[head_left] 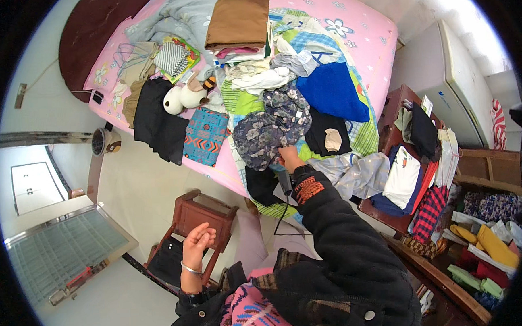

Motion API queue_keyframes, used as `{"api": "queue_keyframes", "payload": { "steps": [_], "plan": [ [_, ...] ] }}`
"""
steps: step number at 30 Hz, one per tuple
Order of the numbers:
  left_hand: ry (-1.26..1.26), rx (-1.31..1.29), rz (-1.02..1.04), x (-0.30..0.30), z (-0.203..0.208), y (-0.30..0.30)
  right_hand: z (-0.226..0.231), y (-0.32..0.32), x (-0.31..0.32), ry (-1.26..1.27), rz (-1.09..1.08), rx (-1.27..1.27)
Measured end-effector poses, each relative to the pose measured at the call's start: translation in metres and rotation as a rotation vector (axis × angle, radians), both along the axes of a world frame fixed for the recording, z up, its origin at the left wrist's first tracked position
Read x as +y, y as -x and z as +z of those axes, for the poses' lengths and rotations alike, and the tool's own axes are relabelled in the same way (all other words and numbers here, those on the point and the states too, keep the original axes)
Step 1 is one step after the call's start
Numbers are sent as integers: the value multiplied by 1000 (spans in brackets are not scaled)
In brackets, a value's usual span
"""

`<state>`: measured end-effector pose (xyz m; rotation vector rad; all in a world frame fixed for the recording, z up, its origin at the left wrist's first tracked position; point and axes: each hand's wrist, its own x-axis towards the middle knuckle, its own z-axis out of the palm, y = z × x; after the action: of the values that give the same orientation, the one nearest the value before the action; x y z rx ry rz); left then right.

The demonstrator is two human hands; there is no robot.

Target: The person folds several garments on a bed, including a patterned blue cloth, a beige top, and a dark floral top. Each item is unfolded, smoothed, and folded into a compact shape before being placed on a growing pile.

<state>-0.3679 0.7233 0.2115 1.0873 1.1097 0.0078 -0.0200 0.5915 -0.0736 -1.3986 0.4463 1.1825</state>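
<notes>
My right hand (291, 157) reaches over the near edge of the bed, its fingers closed on the lower edge of a dark grey floral garment (271, 125). The garment lies bunched on the bedding. A grey-blue device (281, 178) with a black cord sits against the wrist of that hand; I cannot tell what it is or how it is held. My left hand (198, 244), with a bracelet at the wrist, is raised above a brown wooden chair (204, 214). Its fingers are loosely bent and nothing shows in them. Black cloth (261, 183) lies below the floral garment.
On the pink bed lie a folded brown cloth (237, 20) on a stack, blue fabric (333, 91), a patterned teal cloth (206, 136), black trousers (157, 118) and a plush toy (178, 100). Clothes cover a dark wooden table (373, 206) at right, beside an open drawer (475, 213).
</notes>
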Motion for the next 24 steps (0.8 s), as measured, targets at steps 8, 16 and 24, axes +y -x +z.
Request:
{"api": "queue_keyframes", "payload": {
  "steps": [8, 16, 24],
  "plan": [
    [-772, -291, -691, 48, -90, -135, 260, -24, -10, -704, 136, -209],
    [-541, -691, -769, 53, -83, -289, 421, -52, -15, -699, -155, -459],
    [-30, -604, -321, 128, 68, -305, 398, -91, -77, -67, -505, -622]
  ]
}}
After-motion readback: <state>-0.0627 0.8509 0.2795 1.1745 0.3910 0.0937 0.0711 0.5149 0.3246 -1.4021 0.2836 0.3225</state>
